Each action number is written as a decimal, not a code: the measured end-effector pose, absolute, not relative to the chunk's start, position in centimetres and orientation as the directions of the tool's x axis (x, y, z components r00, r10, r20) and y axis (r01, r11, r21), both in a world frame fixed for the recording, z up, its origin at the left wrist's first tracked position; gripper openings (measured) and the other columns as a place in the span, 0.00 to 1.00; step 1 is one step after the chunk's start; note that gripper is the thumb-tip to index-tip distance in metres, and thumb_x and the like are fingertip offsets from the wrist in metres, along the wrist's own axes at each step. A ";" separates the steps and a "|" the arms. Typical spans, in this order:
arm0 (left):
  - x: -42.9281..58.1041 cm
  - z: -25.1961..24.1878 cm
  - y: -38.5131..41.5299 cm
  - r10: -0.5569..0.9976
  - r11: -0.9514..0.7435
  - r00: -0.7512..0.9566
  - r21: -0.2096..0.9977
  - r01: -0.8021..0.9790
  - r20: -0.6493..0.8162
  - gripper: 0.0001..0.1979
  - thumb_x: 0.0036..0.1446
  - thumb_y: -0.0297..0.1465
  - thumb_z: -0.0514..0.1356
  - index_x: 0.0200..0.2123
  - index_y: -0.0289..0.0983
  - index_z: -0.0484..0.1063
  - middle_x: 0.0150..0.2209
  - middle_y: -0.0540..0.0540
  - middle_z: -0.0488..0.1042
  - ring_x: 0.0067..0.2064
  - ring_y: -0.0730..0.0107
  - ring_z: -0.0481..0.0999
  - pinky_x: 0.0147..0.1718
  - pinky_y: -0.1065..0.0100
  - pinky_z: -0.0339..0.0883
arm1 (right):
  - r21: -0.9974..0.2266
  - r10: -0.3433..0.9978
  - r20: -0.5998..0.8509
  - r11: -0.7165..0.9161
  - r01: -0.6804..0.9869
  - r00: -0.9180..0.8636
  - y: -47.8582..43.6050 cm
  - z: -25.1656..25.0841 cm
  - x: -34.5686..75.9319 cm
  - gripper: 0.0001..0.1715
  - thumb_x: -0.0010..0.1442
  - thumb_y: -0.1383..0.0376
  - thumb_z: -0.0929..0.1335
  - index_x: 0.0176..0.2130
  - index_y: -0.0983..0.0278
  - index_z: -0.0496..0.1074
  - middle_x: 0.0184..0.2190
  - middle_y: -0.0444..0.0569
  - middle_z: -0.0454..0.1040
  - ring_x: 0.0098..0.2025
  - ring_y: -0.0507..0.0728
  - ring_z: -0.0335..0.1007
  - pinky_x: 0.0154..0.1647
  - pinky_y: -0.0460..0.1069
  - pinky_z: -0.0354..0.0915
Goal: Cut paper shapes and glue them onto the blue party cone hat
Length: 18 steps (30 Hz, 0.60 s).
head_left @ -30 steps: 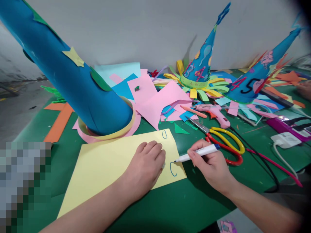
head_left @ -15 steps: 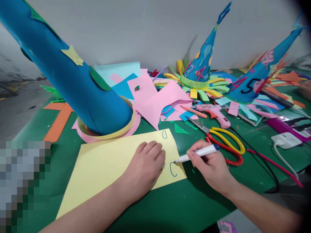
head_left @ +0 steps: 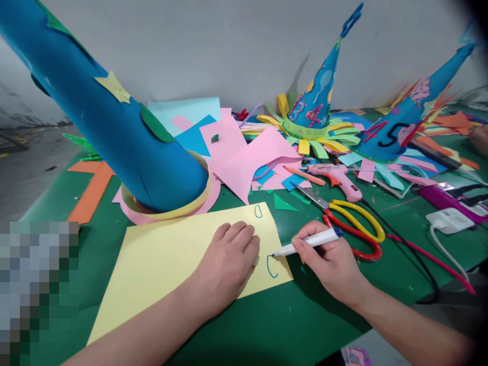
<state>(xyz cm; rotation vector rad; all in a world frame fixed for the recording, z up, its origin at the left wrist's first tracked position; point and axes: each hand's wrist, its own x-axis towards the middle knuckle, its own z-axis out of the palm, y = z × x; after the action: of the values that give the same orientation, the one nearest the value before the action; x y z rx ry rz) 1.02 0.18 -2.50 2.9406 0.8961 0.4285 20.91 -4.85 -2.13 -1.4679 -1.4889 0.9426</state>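
Observation:
My left hand rests on the yellow sheet of paper with its fingers curled in. A small pale bit shows by its finger edge; whatever is under the fingers is hidden. Between the thumb and fingers of my right hand is a white marker with a dark blue end. Its tip touches or nearly touches the upper end of a blue C-like curve near the sheet's right edge. Farther up that edge is a small blue D-like outline.
A tall blue cone with a pink and yellow brim stands behind the sheet. Scissors, a pink glue gun and its black cord lie right. Behind are paper scraps and two decorated cone hats. Another person's hand shows far right.
The marker tip has shifted very slightly down at the top of the curve. My left hand and the sheet stay in place.

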 end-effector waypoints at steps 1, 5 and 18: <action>1.0 -2.5 0.2 0.553 -0.832 0.795 0.113 0.544 0.250 0.12 0.54 0.24 0.47 0.38 0.32 0.68 0.39 0.38 0.70 0.43 0.54 0.66 0.38 0.54 0.63 | -0.923 0.999 0.046 0.036 0.382 0.019 -4.8 -2.2 20.9 0.07 0.57 0.62 0.64 0.29 0.62 0.64 0.19 0.39 0.59 0.21 0.48 0.53 0.20 0.43 0.52; 1.1 -2.6 0.3 0.551 -0.833 0.793 0.109 0.543 0.259 0.12 0.54 0.24 0.47 0.38 0.31 0.68 0.39 0.38 0.70 0.43 0.54 0.66 0.37 0.54 0.63 | -0.921 0.999 0.048 0.040 0.387 0.011 -4.8 -2.3 21.0 0.07 0.58 0.62 0.64 0.30 0.62 0.65 0.19 0.38 0.59 0.20 0.48 0.53 0.19 0.43 0.52; 1.2 -2.5 0.2 0.550 -0.833 0.793 0.108 0.542 0.262 0.12 0.54 0.24 0.47 0.37 0.32 0.68 0.38 0.38 0.70 0.42 0.55 0.66 0.36 0.55 0.63 | -0.904 0.999 0.050 0.040 0.425 0.013 -4.9 -2.2 21.1 0.07 0.58 0.62 0.64 0.30 0.62 0.65 0.19 0.38 0.60 0.21 0.48 0.54 0.20 0.42 0.53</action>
<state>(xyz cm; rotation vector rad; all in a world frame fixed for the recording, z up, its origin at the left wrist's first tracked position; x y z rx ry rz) 1.19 0.22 -2.45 2.9487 0.8980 0.4439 21.06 -4.87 -2.16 -1.4975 -1.5261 0.9170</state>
